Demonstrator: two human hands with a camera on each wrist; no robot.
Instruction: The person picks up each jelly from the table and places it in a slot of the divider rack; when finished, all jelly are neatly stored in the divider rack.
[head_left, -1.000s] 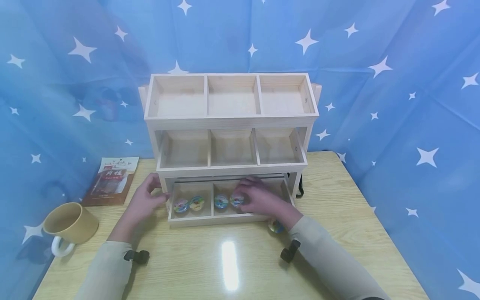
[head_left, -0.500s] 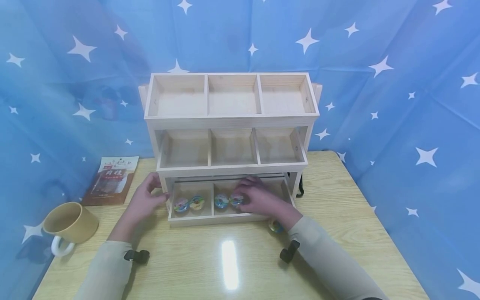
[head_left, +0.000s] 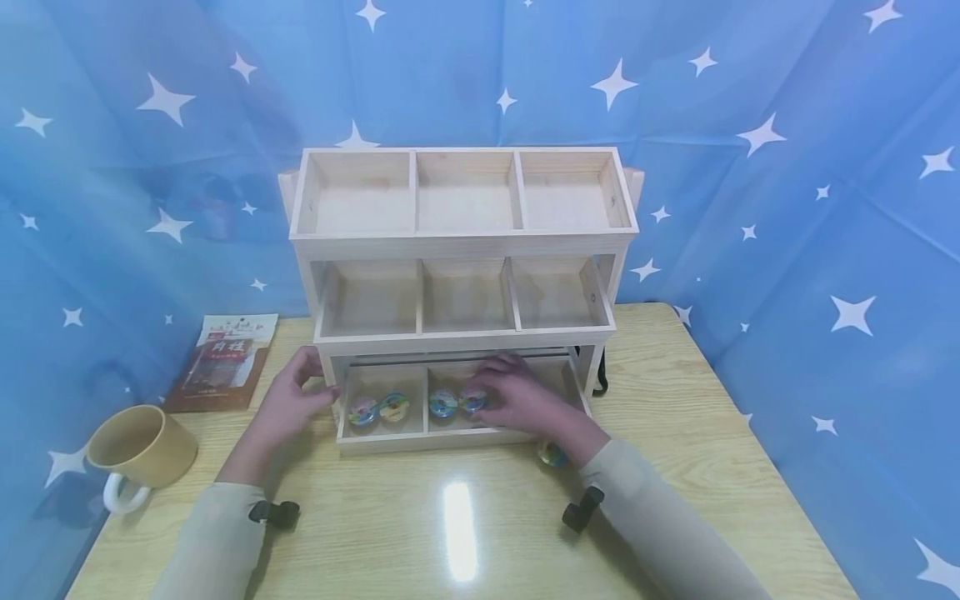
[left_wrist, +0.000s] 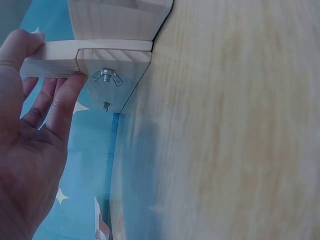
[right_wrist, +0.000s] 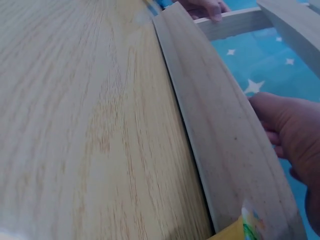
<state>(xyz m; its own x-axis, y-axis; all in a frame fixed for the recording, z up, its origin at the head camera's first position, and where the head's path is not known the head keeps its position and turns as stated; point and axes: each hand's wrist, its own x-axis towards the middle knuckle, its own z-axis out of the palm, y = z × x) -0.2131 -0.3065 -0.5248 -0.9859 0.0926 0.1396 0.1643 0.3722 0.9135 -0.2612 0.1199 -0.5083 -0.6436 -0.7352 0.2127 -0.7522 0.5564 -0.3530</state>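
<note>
A pale wooden three-tier rack (head_left: 465, 246) stands on the table. My left hand (head_left: 288, 400) grips its left upright, thumb on one face and fingers on the other, as the left wrist view shows. My right hand (head_left: 517, 398) reaches into the bottom tray (head_left: 390, 446), its thumb and fingers about a small round jelly cup (head_left: 472, 400) in the middle compartment; part of the grip is hidden. Beside that cup sits another jelly cup (head_left: 442, 404). Two more, one pinkish jelly cup (head_left: 363, 411) and one yellow jelly cup (head_left: 393, 407), lie in the left compartment.
Another jelly cup (head_left: 551, 452) is on the table in front of the tray, partly under the right wrist. At left stand a tan mug (head_left: 142, 446) with a white handle and a brown packet (head_left: 222, 362). A blue starred curtain (head_left: 465, 75) hangs behind.
</note>
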